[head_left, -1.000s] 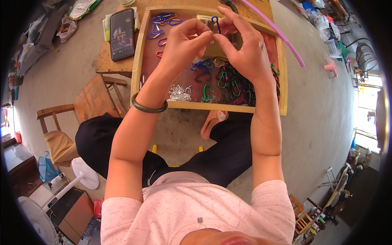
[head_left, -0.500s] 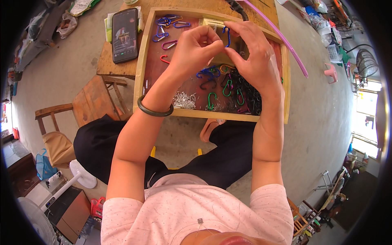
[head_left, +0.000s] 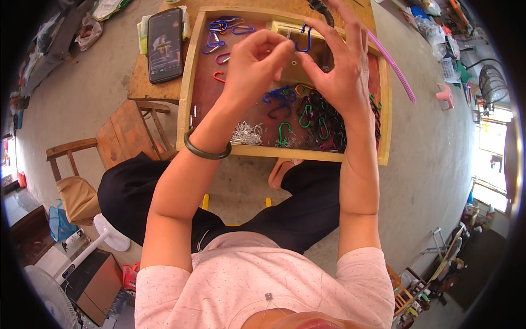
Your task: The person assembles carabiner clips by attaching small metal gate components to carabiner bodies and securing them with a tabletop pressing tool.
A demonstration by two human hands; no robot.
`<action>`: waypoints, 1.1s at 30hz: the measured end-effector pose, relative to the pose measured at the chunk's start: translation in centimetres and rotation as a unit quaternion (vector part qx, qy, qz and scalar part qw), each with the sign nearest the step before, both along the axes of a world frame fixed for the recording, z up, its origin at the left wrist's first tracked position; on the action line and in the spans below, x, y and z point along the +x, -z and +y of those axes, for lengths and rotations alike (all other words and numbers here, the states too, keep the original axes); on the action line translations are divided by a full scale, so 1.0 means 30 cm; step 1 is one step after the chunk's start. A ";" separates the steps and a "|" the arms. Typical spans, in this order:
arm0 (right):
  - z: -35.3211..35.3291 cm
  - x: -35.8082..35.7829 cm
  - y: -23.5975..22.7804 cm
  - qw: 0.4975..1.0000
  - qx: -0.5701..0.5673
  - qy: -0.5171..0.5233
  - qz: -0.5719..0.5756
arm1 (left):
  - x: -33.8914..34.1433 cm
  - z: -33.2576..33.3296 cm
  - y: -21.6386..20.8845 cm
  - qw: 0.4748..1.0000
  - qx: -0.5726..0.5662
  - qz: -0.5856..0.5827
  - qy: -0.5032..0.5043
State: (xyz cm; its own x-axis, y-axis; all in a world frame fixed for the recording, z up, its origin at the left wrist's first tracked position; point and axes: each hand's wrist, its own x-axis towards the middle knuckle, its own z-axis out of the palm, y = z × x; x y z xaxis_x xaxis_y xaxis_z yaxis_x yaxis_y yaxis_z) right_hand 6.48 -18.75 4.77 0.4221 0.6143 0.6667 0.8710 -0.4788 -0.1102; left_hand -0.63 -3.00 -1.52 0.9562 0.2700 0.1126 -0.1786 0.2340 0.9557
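A blue carabiner body [head_left: 309,39] is between the thumb and index fingertip of my right hand [head_left: 346,68], whose other fingers are spread. My left hand [head_left: 253,64] is closed in a pinch just left of it; whatever its fingertips hold is hidden. Both hands are over a wood-framed tray [head_left: 188,88]. Below them lie loose blue carabiner bodies [head_left: 280,96], a green carabiner body [head_left: 284,134], a dark heap of carabiner bodies [head_left: 335,123] and a pile of small silver pieces [head_left: 246,134]. Carabiners with silver gates [head_left: 215,41] lie at the tray's far left.
A phone [head_left: 166,46] lies on the wooden table [head_left: 143,77] left of the tray. A pink ribbed tube [head_left: 392,64] arches past the tray's right side. Behind my right hand is a yellowish block [head_left: 279,26]. A wooden chair [head_left: 129,129] stands at the left.
My hands have drawn slightly apart, the left one shifting left. My right hand's fingers have spread wider, and the blue carabiner body shows more fully between thumb and index finger.
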 end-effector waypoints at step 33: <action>0.043 0.057 0.118 0.995 0.027 -0.010 0.093 | 0.068 0.062 0.045 0.997 0.009 0.064 -0.035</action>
State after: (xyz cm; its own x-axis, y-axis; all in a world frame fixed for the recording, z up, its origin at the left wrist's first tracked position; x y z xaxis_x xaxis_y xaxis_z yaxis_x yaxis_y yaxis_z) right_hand 8.19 -17.48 1.24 0.5303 0.5894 0.6094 0.8418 -0.4515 -0.2958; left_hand 1.42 -1.13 -2.87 0.9422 0.3349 -0.0044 -0.0691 0.2072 0.9759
